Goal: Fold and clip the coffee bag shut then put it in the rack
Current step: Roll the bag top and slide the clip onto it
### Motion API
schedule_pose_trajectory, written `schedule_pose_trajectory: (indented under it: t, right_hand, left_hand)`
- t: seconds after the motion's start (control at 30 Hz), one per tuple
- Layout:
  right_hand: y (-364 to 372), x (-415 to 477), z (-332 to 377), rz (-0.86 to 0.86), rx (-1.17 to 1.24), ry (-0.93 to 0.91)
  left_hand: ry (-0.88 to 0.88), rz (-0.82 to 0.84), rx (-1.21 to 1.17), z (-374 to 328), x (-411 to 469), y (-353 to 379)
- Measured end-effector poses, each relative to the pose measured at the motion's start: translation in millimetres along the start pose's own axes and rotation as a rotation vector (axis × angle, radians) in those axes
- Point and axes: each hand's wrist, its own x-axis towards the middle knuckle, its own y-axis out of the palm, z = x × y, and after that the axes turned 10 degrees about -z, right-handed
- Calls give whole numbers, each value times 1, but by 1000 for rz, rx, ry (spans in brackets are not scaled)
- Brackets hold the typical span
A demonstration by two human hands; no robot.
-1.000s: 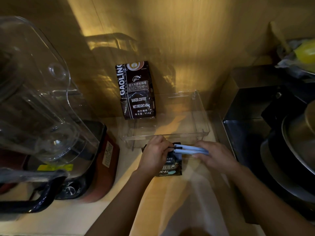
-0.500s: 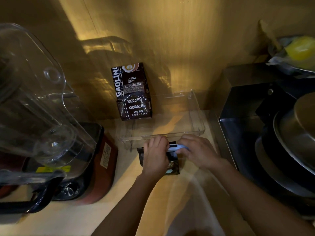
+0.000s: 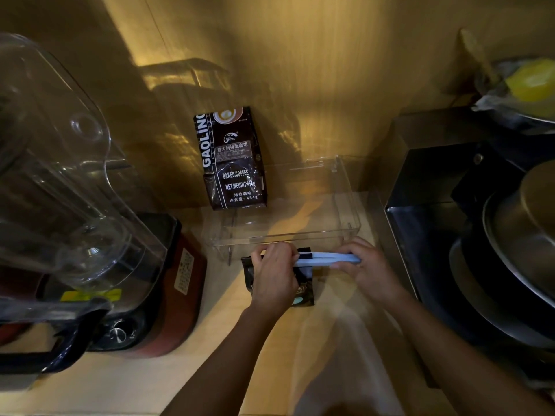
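both hands (image 3: 274, 276) (image 3: 368, 267) hide most of the small coffee bag (image 3: 304, 291) under the clip (image 3: 327, 259).

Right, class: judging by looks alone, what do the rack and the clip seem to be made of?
Rack: clear, glossy hard plastic, probably acrylic; the counter shows through its walls and the edges catch light.
Clip: pale blue, smooth, matte-looking plastic, held in the right hand; dim light leaves the finish unsure.

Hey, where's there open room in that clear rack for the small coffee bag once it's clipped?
The clear rack is bare to the right of the big coffee bag, which fills its left end. It is crowded at the rack's front edge: the left hand, right hand, clip and small bag sit there.
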Motion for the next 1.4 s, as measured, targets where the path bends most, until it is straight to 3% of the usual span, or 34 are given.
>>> schedule_pose_trajectory:
  t: [0.3, 0.57, 0.9, 1.17, 1.4]
  right_hand:
    - [27, -1, 19, -43, 56, -34]
    - [27, 0, 24, 45, 73, 32]
    - [15, -4, 11, -88, 234, 111]
    - [37, -5, 21, -64, 337, 188]
    - [42, -2, 22, -23, 215, 105]
  left_hand:
    - [18, -30, -7, -2, -3, 0]
    - [-70, 13, -11, -1, -3, 1]
    - [-42, -22, -2, -4, -4, 4]
    - [-4, -30, -49, -13, -5, -1]
    - [-21, -40, -41, -17, -7, -5]
